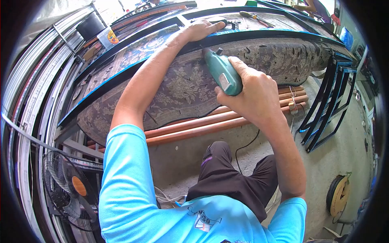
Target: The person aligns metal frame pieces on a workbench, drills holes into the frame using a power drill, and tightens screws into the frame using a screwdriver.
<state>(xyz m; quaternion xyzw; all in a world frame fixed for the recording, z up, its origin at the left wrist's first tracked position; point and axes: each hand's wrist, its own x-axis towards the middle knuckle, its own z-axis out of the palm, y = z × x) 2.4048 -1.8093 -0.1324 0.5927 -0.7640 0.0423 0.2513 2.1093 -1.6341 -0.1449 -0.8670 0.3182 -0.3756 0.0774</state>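
A green power drill (223, 73) is in my right hand (255, 89), whose fingers wrap around its body. Its dark nose points up and left at the near bar of a black metal frame (259, 35) edged with blue tape. My left hand (200, 30) lies over that near bar, where a crossbar meets it, and appears to grip it; some of its fingers are hidden. Just past this hand are small black metal parts (233, 25). A screwdriver (253, 17) with a yellow and black handle rests farther back, inside the frame.
Patterned cloth (182, 89) drapes below the frame, above reddish-brown pipes (202, 123). Long metal profiles (30, 101) and a fan (71, 188) stand left. Black frames (328, 101) lean at right. A cable spool (338, 195) and a cord (239, 150) are on the floor.
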